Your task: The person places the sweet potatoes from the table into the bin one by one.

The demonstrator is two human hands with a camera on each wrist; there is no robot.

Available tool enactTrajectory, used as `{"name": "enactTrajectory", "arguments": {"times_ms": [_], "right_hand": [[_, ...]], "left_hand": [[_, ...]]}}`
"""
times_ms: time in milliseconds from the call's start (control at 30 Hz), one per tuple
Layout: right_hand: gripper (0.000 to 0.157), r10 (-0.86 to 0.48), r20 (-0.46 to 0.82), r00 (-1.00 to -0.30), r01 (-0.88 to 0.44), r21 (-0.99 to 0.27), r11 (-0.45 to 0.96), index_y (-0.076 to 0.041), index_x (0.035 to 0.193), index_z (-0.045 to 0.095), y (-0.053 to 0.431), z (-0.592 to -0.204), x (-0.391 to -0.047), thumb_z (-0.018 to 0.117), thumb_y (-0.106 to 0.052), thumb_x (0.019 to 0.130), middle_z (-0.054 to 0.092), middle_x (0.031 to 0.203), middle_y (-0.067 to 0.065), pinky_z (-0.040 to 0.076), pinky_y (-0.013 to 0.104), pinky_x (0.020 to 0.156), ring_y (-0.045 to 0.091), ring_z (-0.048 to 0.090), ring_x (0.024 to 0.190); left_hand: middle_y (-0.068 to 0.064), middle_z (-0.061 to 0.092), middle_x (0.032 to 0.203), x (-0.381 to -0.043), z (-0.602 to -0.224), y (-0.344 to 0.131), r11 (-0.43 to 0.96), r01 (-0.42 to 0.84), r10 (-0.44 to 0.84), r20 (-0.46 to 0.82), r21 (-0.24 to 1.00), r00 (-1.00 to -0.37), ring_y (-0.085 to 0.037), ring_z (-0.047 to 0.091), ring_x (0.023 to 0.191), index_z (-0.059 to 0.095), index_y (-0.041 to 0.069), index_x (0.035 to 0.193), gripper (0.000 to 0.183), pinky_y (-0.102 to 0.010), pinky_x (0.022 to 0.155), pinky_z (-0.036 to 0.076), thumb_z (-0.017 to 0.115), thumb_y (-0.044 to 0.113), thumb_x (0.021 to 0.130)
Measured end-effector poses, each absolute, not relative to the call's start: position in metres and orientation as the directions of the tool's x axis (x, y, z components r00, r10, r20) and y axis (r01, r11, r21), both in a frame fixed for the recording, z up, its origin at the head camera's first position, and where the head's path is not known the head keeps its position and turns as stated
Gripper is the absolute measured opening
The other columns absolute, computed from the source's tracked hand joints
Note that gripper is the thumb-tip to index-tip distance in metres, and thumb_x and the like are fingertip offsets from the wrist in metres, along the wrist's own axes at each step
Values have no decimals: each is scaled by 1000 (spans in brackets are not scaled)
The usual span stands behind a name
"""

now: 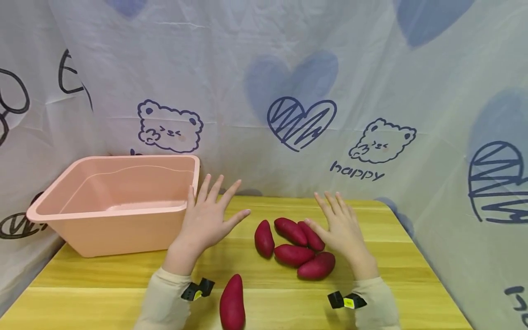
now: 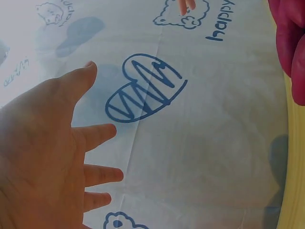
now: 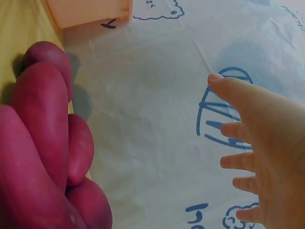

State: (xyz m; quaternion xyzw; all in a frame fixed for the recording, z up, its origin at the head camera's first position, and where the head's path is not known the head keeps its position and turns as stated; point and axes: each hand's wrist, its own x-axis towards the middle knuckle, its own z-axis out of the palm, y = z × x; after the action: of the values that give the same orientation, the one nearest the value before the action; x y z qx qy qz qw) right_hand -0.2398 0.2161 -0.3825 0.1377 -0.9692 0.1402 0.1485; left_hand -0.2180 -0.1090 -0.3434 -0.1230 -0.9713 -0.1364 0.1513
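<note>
My left hand [image 1: 206, 224] is raised with fingers spread, overlapping the right end of the pink tub in the head view; it holds nothing. On the right, my other hand [image 1: 344, 229] is held up the same way, fingers straight, beside a group of red sweet potatoes [image 1: 294, 255]. Several of them lie close together on the table, one at the group's left slightly apart. A single sweet potato [image 1: 233, 302] lies nearer the front, between my forearms. Both wrist views show an empty palm, the left hand [image 2: 43, 148] and the right hand [image 3: 276, 152].
The pink plastic tub [image 1: 123, 233] stands at the table's left, with no contents showing inside. A yellow wood-grain table [image 1: 396, 256] lies under everything. A pale cloth [image 1: 231, 151] with hearts and bears hangs behind the table and at both sides.
</note>
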Motion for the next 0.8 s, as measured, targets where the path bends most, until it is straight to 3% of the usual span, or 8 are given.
{"name": "enactTrajectory", "arguments": {"times_ms": [500, 800], "right_hand": [[74, -304, 398, -866, -394, -166, 904, -26, 153, 33, 192, -378, -229, 58, -55, 90, 38, 156, 12, 21, 61, 118, 36, 23, 149], [72, -355, 416, -837, -446, -143, 884, -26, 152, 35, 177, -384, -227, 56, -57, 91, 42, 154, 11, 23, 58, 119, 35, 29, 147]], "left_hand": [[-13, 16, 164, -213, -344, -135, 950, 248, 178, 321, 191, -930, -38, 0, 153, 22, 37, 155, 78, -71, 115, -4, 34, 77, 89], [-14, 17, 164, -206, -347, -165, 966, 220, 162, 345, 136, -925, -40, 5, 152, 23, 36, 154, 76, -72, 114, -3, 37, 75, 90]]}}
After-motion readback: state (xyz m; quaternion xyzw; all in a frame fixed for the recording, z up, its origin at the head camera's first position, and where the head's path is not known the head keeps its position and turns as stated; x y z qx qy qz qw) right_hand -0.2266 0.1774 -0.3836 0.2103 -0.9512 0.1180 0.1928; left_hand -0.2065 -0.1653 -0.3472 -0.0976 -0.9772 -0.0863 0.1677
